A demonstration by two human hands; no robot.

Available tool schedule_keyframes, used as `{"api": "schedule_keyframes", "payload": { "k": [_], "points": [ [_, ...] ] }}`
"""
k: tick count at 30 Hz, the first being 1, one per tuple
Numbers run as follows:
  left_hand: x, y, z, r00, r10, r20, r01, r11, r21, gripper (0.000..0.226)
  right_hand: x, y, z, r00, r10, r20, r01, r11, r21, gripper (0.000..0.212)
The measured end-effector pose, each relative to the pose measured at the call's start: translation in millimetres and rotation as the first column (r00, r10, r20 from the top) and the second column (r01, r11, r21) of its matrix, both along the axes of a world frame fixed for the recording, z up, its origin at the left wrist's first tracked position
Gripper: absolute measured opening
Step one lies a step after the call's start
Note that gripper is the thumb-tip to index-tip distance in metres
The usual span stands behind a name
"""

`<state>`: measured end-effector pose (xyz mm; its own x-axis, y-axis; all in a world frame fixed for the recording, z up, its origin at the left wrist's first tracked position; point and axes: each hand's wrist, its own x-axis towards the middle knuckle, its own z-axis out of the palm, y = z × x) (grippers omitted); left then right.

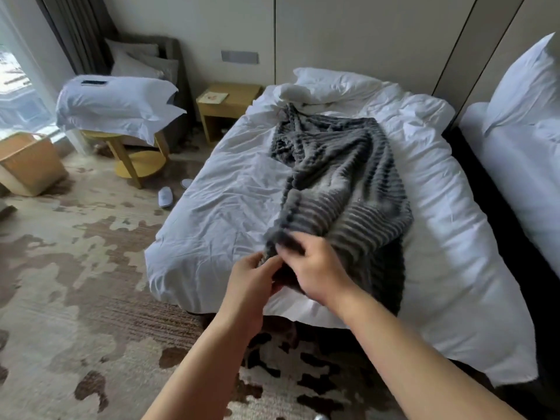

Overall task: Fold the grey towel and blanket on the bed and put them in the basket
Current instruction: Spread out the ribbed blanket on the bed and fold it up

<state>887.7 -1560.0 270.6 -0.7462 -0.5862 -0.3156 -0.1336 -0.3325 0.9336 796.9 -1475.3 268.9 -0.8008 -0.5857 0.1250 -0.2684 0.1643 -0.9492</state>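
A grey ribbed blanket (336, 177) lies bunched lengthwise down the middle of the white bed (230, 189), its near end lifted off the sheet. My left hand (251, 280) pinches the blanket's near edge from the left. My right hand (315, 268) grips the same gathered end just beside it, fingers curled into the fabric. Both hands meet at the foot of the bed. A tan basket (30, 165) stands on the carpet at the far left, by the window. I cannot tell a separate grey towel apart from the blanket.
A yellow round side table (136, 159) carrying stacked white pillows (118, 104) stands left of the bed. A yellow nightstand (224, 107) is by the headboard wall. White slippers (166, 197) lie on the patterned carpet. A second white bed (524, 153) is on the right.
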Motion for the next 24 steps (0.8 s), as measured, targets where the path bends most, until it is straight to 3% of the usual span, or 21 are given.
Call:
{"api": "schedule_keyframes", "payload": {
  "k": [2,4,9,12,14,16,18,21,24],
  "points": [
    [5.9,0.5,1.8,1.000,-0.018,-0.013,0.019,0.999,0.039,0.022,17.7,-5.9,-7.7,0.985,0.140,-0.106,-0.125,0.984,0.130,0.014],
    [12.2,-3.0,0.9,1.000,-0.017,-0.011,0.018,0.994,0.104,0.027,20.1,-3.3,-10.3,0.977,0.152,-0.150,-0.134,0.983,0.124,0.013],
    [18.1,-16.8,-6.4,0.998,0.031,-0.056,-0.002,0.888,0.461,0.037,33.1,-2.7,-14.2,0.911,0.307,-0.275,-0.205,0.917,0.343,0.027],
    [18.9,-19.2,-8.4,0.999,-0.035,-0.013,0.037,0.927,0.373,0.038,31.5,1.1,-18.2,0.882,0.380,-0.278,-0.280,0.898,0.340,0.040],
    [15.0,-20.8,-7.3,1.000,0.004,0.027,-0.013,0.943,0.333,0.029,31.0,7.1,-28.4,0.908,0.261,-0.328,-0.205,0.959,0.196,0.042],
    [9.3,-20.8,-2.9,0.999,0.035,0.034,-0.045,0.945,0.324,0.021,27.3,12.3,-47.9,0.920,0.008,-0.392,0.031,0.995,0.091,0.044],
    [4.8,-19.0,4.9,1.000,0.026,0.014,-0.029,0.929,0.370,0.017,15.5,17.7,-67.4,0.914,-0.177,-0.366,0.227,0.969,0.098,0.031],
    [3.9,-29.0,24.1,0.988,0.135,-0.077,-0.078,0.860,0.504,0.014,-18.3,43.6,-96.8,0.891,-0.360,-0.277,0.433,0.859,0.272,0.013],
    [7.8,-59.1,38.6,0.914,0.360,-0.187,-0.195,0.795,0.575,0.017,-53.4,92.5,-109.7,0.750,-0.641,-0.165,0.646,0.656,0.391,0.015]
  ]
}}
